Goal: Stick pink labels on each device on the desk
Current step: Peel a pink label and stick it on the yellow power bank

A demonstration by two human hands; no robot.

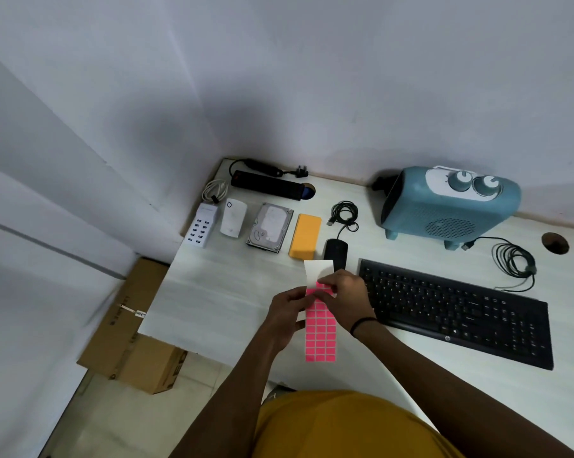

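A sheet of pink labels (320,332) hangs above the white desk (219,292), its top part bare white backing. My left hand (287,314) grips the sheet's left edge. My right hand (341,292) pinches a pink label at the top of the pink rows. Along the back lie a white USB charging hub (202,228), a white plug-in unit (233,218), a hard drive (269,227), an orange power bank (305,236), a black mouse (336,251), a black power strip (267,185), a teal heater (447,203) and a black keyboard (457,310).
Coiled black cables lie by the mouse (344,214) and right of the heater (513,259). A white cable (214,188) sits at the back left corner. Cardboard boxes (133,328) stand on the floor left of the desk. Walls close the back and left.
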